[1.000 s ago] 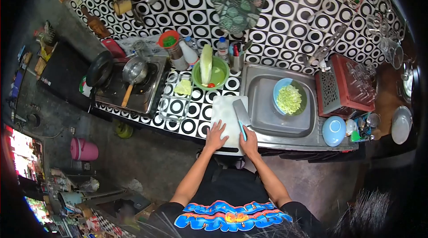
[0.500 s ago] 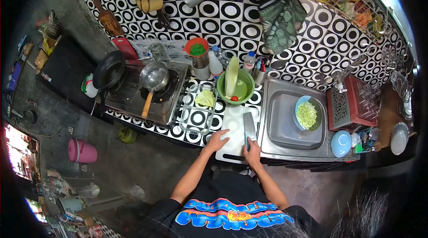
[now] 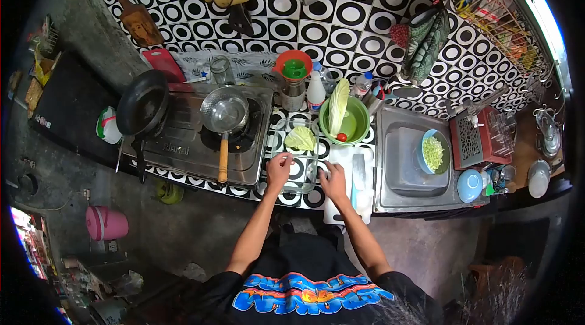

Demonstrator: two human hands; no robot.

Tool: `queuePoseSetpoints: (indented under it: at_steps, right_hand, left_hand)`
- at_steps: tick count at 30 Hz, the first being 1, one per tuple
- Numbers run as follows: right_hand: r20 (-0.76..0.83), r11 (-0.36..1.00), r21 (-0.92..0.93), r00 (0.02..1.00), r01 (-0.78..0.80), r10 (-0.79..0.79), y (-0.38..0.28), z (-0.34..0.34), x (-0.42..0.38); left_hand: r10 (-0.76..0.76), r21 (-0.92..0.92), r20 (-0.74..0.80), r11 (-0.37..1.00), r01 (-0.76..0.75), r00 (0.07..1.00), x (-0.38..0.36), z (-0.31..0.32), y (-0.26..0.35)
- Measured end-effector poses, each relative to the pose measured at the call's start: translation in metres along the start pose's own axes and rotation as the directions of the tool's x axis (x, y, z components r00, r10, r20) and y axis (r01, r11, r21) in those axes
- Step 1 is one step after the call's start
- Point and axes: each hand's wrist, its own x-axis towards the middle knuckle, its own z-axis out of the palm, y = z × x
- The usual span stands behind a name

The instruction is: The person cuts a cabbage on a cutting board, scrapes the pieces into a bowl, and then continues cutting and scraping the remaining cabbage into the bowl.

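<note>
The clear glass dish [image 3: 315, 166] is lying on the tiled counter [image 3: 259, 196] in front of me, between the stove and the white board, and a pale cabbage leaf [image 3: 301, 138] is resting inside its far part. My left hand [image 3: 279, 169] is bending its fingers partly at the dish's left rim; the view is small there, so perhaps it is touching, but I cannot tell if it is gripping. My right hand [image 3: 333, 180] is staying half open beside the right rim, fingers loosely curving and holding nothing that I can see.

At left, a narrow strip of tiles is separating the dish from the stove [image 3: 183, 150], where the wooden handle [image 3: 223, 160] of the pot [image 3: 225, 110] is pointing towards me. At right, the knife [image 3: 359, 171] is lying lengthwise on the white board [image 3: 342, 157], whose near edge is reaching the counter's front. Beyond the board, the green bowl [image 3: 364, 127] is holding a cabbage [image 3: 339, 105] and a tomato [image 3: 342, 137]. The sink [image 3: 386, 194] is sitting further right, with a bowl of chopped greens [image 3: 432, 153] in it.
</note>
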Motion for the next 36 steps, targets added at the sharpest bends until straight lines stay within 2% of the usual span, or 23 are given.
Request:
queuePoseSetpoints:
  at_steps: [1,2,4,5,9,10,12,13,14,16,18,20,23,26,27,28,30,33,34,36]
  right_hand:
    - [0.029,1.000,0.007,0.999,0.015,-0.015,-0.013,0.010,0.017]
    - [0.027,0.996,-0.001,0.996,0.084,-0.084,-0.017,0.024,0.032]
    - [0.081,0.992,-0.063,0.992,0.106,-0.101,-0.022,0.052,0.064]
    - [0.118,0.986,-0.119,0.988,0.115,-0.101,-0.027,0.062,0.079]
    - [0.171,0.924,-0.348,0.980,0.159,-0.105,-0.017,0.104,0.113]
    - [0.250,0.912,-0.398,0.968,0.102,0.001,-0.013,0.112,0.118]
    - [0.321,0.904,-0.409,0.947,0.120,0.020,-0.005,0.117,0.126]
    - [0.324,0.906,-0.406,0.946,0.123,0.017,-0.003,0.117,0.128]
    - [0.291,0.914,-0.379,0.956,0.144,-0.030,0.000,0.116,0.128]
    - [0.241,0.951,-0.283,0.969,0.123,-0.054,0.016,0.124,0.132]
    - [0.241,0.997,-0.050,0.970,0.060,-0.047,0.012,0.110,0.127]
    - [0.209,0.985,0.166,0.978,-0.043,0.008,-0.009,0.090,0.117]
    - [0.136,0.965,0.261,0.991,-0.028,-0.008,-0.023,0.068,0.099]
    - [0.170,0.964,0.265,0.984,0.002,-0.048,-0.045,0.040,0.067]
    - [0.205,0.972,0.233,0.978,-0.021,-0.028,-0.048,0.035,0.058]
    - [0.185,0.971,0.233,0.978,0.046,-0.091,-0.045,0.036,0.051]
    - [0.252,0.988,0.146,0.964,0.049,-0.085,-0.047,0.038,0.044]
    - [0.171,0.977,0.035,0.962,0.211,-0.214,-0.030,0.061,0.035]
    - [0.243,0.968,-0.064,0.944,0.244,-0.222,-0.026,0.062,0.034]
    - [0.297,0.935,-0.127,0.912,0.330,-0.281,-0.023,0.064,0.034]
  left_hand:
    - [-0.018,-0.048,0.045,0.999,0.020,0.999,-0.003,-0.006,0.007]
    - [0.018,-0.045,0.031,0.999,-0.016,0.999,-0.003,-0.007,0.006]
    - [0.092,-0.030,-0.005,0.995,-0.092,0.996,-0.007,-0.011,0.000]
    - [0.045,-0.044,0.059,0.998,-0.042,0.997,-0.009,-0.017,0.002]
    - [-0.011,-0.113,0.086,0.993,0.021,0.996,-0.017,-0.029,0.005]
    - [-0.002,-0.090,0.102,0.996,0.012,0.995,-0.017,-0.033,0.002]
    - [-0.015,-0.121,0.111,0.992,0.028,0.994,-0.020,-0.038,-0.001]
    - [0.005,-0.159,0.062,0.987,0.005,0.998,-0.022,-0.039,0.000]
    - [-0.025,-0.176,0.084,0.984,0.040,0.996,-0.023,-0.042,0.001]
    - [0.010,-0.194,0.099,0.981,0.009,0.995,-0.023,-0.043,-0.001]
    - [0.044,-0.177,0.104,0.984,-0.025,0.994,-0.022,-0.043,-0.002]
    - [0.052,-0.182,0.102,0.983,-0.033,0.993,-0.018,-0.045,-0.002]
    - [-0.004,-0.193,0.110,0.981,0.025,0.994,-0.016,-0.049,0.006]
    - [0.026,-0.268,0.110,0.963,0.004,0.994,-0.012,-0.046,-0.009]
    - [-0.008,-0.256,0.128,0.966,0.041,0.992,-0.012,-0.046,-0.011]
    - [0.002,-0.264,0.102,0.964,0.025,0.995,-0.013,-0.044,-0.012]
    - [0.023,-0.276,0.050,0.961,-0.008,0.998,-0.016,-0.040,-0.016]
    - [-0.022,-0.223,0.089,0.974,0.041,0.996,-0.022,-0.045,-0.005]
    - [-0.027,-0.219,0.094,0.975,0.047,0.995,-0.024,-0.045,-0.005]
    - [-0.014,-0.192,0.090,0.981,0.032,0.996,-0.026,-0.047,-0.006]
